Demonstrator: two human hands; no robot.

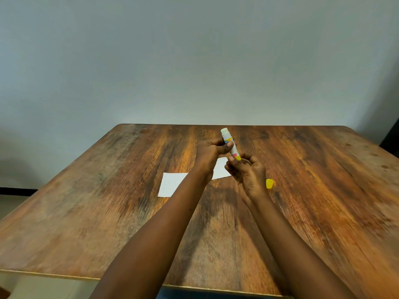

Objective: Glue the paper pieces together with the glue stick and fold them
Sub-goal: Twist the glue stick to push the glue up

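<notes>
Above the table, the right hand pinches the yellow base of the glue stick. Just right of that hand, the cap lies on the table. The left hand is wrapped around the stick's middle, its uncapped tip tilted up. Two papers lie beneath the hands.

Uncapped glue stick held tilted above two white paper pieces; yellow cap lies beside.
</notes>
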